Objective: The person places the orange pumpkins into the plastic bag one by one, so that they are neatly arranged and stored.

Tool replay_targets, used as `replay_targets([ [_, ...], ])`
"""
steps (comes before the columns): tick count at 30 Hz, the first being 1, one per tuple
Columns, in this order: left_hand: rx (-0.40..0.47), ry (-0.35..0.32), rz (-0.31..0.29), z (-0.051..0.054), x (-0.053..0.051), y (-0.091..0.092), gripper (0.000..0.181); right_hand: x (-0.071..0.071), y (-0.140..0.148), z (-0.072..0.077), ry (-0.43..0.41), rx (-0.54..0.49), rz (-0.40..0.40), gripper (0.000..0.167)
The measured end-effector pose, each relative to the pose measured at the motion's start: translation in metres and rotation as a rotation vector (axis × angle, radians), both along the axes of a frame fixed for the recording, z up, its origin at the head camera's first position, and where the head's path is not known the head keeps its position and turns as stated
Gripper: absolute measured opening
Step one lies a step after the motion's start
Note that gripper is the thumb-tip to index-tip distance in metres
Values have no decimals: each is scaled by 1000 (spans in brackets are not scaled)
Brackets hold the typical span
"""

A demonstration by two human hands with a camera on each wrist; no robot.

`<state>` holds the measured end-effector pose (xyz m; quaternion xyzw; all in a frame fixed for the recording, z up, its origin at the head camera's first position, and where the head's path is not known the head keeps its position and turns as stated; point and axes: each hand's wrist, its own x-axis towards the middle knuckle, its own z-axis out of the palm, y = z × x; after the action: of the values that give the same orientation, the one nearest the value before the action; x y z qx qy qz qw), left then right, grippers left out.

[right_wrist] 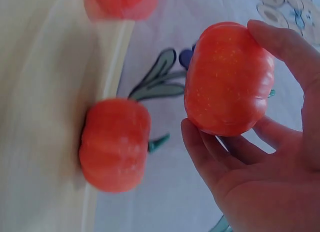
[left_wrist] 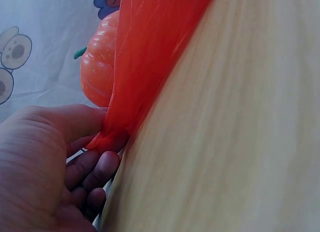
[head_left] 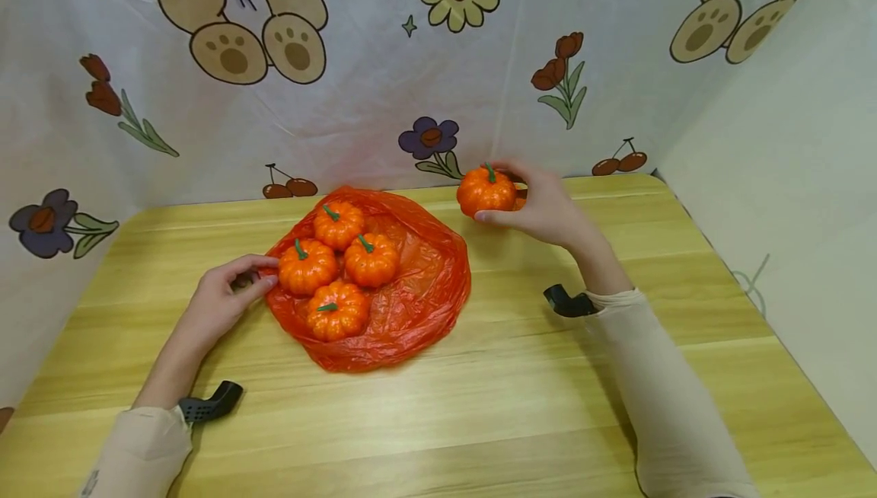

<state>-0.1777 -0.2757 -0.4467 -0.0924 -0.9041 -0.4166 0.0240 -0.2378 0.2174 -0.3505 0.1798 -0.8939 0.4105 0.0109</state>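
Note:
A crumpled red plastic bag (head_left: 428, 285) lies spread on the table with several small orange pumpkins (head_left: 371, 260) on it. The left hand (head_left: 222, 300) pinches the bag's left edge; in the left wrist view the fingers (left_wrist: 75, 162) hold the thin red plastic (left_wrist: 145, 57) beside a pumpkin (left_wrist: 99, 62). Right of the bag, the right hand (head_left: 548, 209) grips a pumpkin (head_left: 485, 192) between thumb and fingers. The right wrist view shows this held pumpkin (right_wrist: 227, 80) raised off the table, the right hand (right_wrist: 265, 157) round it, and another pumpkin (right_wrist: 116, 144) standing on the tabletop.
The wooden table (head_left: 438, 422) ends at a cloth backdrop (head_left: 370, 79) printed with bears, flowers and cherries. A pale wall (head_left: 774, 193) stands at the right. A black wrist device (head_left: 211, 402) is on the left wrist, another (head_left: 570, 301) on the right.

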Motion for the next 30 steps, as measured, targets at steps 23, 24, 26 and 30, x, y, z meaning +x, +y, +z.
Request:
replay_targets([
  [23, 8, -16, -1, 2, 1, 2, 27, 23, -39, -12, -33, 101, 325, 76],
  [24, 10, -15, -1, 1, 1, 2, 27, 23, -40, -12, -31, 103, 337, 75],
  [26, 11, -14, 0, 1, 0, 1, 28, 23, -42, -13, -31, 101, 364, 74],
  [30, 12, -17, 1, 2, 0, 1, 28, 22, -46, -14, -32, 97, 422, 71],
])
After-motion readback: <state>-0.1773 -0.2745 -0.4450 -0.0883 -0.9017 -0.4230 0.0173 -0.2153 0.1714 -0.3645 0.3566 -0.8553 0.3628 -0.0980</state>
